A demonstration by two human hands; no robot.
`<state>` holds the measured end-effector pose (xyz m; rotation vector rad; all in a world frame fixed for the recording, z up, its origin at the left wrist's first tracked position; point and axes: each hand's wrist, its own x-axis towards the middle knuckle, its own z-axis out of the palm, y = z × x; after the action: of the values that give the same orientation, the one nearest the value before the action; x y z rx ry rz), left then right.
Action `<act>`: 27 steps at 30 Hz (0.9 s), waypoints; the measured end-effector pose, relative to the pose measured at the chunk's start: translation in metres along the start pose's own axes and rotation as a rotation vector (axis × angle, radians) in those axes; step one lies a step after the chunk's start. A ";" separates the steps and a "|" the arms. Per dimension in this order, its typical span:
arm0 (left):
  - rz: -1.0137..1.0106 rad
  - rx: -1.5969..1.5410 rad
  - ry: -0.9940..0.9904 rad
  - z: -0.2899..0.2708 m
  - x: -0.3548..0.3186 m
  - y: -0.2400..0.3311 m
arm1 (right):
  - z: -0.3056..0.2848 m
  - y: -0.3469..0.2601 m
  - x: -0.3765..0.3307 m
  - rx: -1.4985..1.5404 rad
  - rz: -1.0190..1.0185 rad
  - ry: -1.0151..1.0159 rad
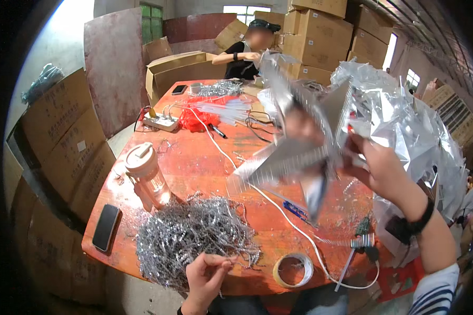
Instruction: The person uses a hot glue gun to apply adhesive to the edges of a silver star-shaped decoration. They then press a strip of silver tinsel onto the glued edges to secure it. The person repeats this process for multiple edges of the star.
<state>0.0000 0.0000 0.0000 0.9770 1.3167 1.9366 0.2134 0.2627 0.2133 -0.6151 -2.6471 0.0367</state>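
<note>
A large silver star decoration (294, 152) with shiny folded points is up over the table, partly smeared by motion. My right hand (375, 163) grips its right side, thumb and fingers closed on it. Low at the front edge, my left hand (207, 278) is closed in a pinch. Whatever sits between those fingertips is too small to make out. Just beyond that hand lies a heaped pile of silver tinsel (189, 239). To the right of the pinch is a roll of tape (278, 270), lying flat near the table edge.
On the red table (194, 157) stand a pink bottle (147, 173), a phone (106, 227) and a power strip (161, 122). A white cable (294, 226) crosses it. Silver wrapped decorations (399, 121) heap at the right. A co-worker (247, 55) is at the far end before cartons (320, 42).
</note>
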 end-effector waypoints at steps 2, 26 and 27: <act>-0.011 -0.009 0.032 0.002 -0.009 -0.007 | 0.017 -0.001 0.041 -0.034 0.049 -0.030; 0.068 0.152 -0.065 -0.006 0.002 -0.001 | 0.237 0.045 0.194 0.166 0.113 -0.127; 0.080 0.193 -0.067 -0.006 0.002 -0.003 | 0.239 0.051 0.183 0.108 0.045 -0.192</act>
<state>-0.0060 -0.0003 -0.0035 1.1941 1.4669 1.8432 -0.0109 0.4033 0.0617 -0.6640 -2.7922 0.2627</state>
